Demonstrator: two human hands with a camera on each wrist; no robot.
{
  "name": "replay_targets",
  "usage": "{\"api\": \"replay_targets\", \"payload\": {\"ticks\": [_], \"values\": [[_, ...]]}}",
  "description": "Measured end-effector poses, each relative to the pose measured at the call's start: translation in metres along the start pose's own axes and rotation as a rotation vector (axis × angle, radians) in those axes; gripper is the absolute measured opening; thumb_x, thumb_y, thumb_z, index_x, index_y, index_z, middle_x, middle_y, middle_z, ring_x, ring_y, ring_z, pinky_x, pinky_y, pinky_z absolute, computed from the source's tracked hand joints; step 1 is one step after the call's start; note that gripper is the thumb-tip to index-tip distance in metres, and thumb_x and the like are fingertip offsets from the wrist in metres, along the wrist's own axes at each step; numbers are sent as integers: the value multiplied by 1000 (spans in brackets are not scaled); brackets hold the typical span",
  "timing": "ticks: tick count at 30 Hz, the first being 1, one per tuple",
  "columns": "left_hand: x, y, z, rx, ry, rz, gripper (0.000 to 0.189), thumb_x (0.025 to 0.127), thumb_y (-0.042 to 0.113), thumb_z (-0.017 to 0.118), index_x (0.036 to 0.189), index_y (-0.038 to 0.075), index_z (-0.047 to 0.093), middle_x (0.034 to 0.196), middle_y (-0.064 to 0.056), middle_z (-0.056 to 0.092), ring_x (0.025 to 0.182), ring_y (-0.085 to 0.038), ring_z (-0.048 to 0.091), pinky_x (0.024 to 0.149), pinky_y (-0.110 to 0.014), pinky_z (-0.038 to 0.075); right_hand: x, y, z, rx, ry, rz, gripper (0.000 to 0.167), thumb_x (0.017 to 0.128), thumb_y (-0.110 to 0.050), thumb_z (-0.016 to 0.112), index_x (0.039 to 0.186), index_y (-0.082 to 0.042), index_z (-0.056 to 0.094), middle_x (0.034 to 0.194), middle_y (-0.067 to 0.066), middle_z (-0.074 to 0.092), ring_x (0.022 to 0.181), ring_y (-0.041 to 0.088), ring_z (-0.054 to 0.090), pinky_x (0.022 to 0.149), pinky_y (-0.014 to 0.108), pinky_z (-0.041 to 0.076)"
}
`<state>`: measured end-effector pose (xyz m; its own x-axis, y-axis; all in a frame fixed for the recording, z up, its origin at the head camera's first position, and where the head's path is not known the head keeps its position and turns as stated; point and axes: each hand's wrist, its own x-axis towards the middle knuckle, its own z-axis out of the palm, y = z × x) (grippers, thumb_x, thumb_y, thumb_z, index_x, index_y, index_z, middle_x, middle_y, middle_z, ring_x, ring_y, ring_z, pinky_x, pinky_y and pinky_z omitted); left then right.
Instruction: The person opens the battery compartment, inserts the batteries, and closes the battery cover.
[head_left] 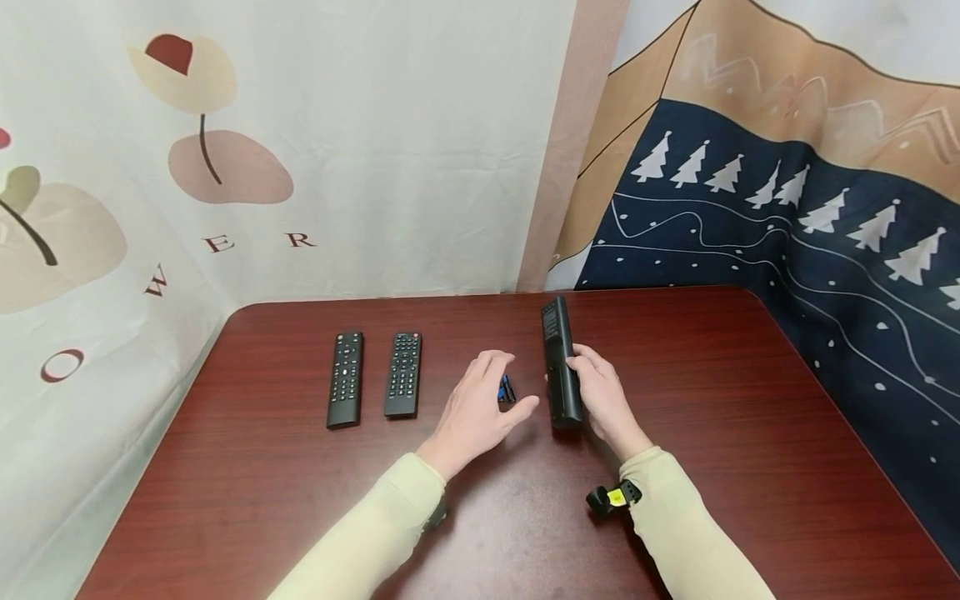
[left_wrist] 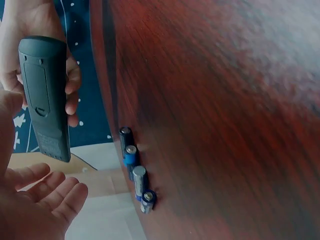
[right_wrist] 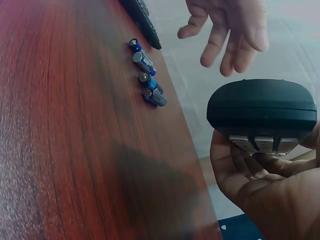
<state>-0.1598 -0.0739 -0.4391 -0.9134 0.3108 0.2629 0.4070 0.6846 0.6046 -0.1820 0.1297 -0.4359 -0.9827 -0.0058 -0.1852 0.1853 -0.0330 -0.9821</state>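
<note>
My right hand (head_left: 602,398) grips a black remote control (head_left: 561,362) above the table, tilted on its side in the head view. Its back, with the battery cover (left_wrist: 37,87) in place, faces my left hand in the left wrist view. My left hand (head_left: 480,412) holds nothing; its fingers are spread and loosely bent, a short gap left of the remote. Several small batteries (left_wrist: 140,180), blue, black and silver, lie on the table beyond the left hand. That hand partly covers them in the head view.
Two more black remote controls, one farther left (head_left: 346,379) and one nearer (head_left: 403,375), lie buttons up on the reddish-brown table (head_left: 262,500). Printed cloths, a pale one (head_left: 412,150) and a navy one with trees (head_left: 712,217), hang behind the table's far edge.
</note>
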Motion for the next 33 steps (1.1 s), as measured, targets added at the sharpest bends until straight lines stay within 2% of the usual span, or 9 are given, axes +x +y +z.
{"api": "replay_targets", "payload": {"ticks": [8,14,18,23,27,33], "values": [[1,6,3,-11,-28,36,65,96,45,70,144,6,53,144,-7,51,131,-24,53,104,-45,51,0,-1,3,45,-11,-1,43,104,-11,36,141,2,52,100,20,69,79,19,68,69,34,59],[0,11,5,-35,-65,60,70,96,47,70,151,10,49,154,-6,45,139,-24,48,108,-50,48,-2,0,6,89,-31,0,43,104,-12,35,140,3,52,98,17,68,77,26,69,68,36,59],[1,13,10,-33,-84,113,74,95,47,71,153,11,46,159,-6,41,144,-23,44,114,-46,43,-1,1,9,113,-27,10,42,105,-13,34,140,2,53,104,16,66,78,25,69,68,36,60],[1,17,14,-18,-100,158,76,95,46,73,154,8,45,162,-6,39,148,-22,40,119,-43,37,-1,3,12,123,-9,16,43,106,-15,34,141,2,52,117,19,63,85,19,69,71,32,60],[-1,19,15,-14,-104,173,76,95,46,73,153,7,46,162,-6,39,148,-22,39,119,-43,36,-2,3,14,134,7,36,44,107,-17,34,143,-1,52,126,20,60,92,13,67,76,29,59],[-2,20,18,10,-82,207,73,95,42,75,152,7,48,162,-5,40,148,-23,40,118,-45,38,-4,3,17,193,18,49,45,108,-19,33,146,-3,51,127,17,59,95,12,67,78,28,58]]}}
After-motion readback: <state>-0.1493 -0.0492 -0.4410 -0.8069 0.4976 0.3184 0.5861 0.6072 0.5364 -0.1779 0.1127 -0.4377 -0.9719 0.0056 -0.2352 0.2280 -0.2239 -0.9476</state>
